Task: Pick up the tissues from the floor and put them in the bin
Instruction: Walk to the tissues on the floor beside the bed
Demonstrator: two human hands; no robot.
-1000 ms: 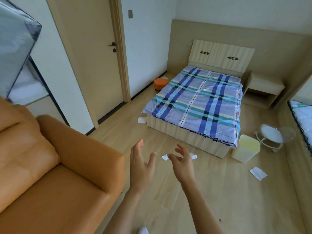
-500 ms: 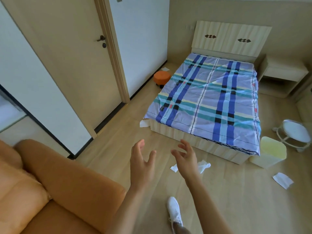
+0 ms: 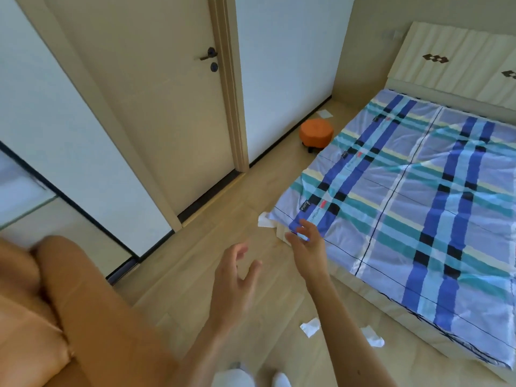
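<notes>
A crumpled white tissue [image 3: 310, 327] lies on the wooden floor low in the view, partly behind my right forearm, with its other part [image 3: 372, 337] showing to the arm's right. Another tissue [image 3: 265, 220] pokes out at the bed's near left corner. A third flat tissue [image 3: 325, 113] lies far off by the wall behind the orange stool. My left hand [image 3: 234, 277] hovers open above the floor. My right hand [image 3: 307, 247] is open too, fingers spread, near the bed corner. Neither hand holds anything. The bin is out of view.
A bed [image 3: 418, 208] with a blue plaid sheet fills the right side. An orange sofa arm [image 3: 92, 311] takes up the lower left. An orange stool [image 3: 316, 133] stands by the wall, next to a shut door [image 3: 167, 107]. My white shoes [image 3: 245, 378] show at the bottom.
The view has moved forward and swung left; the bin, white stool and right-hand tissue have left the frame. Both hands stay open and empty, the right one now nearer the bed corner.
</notes>
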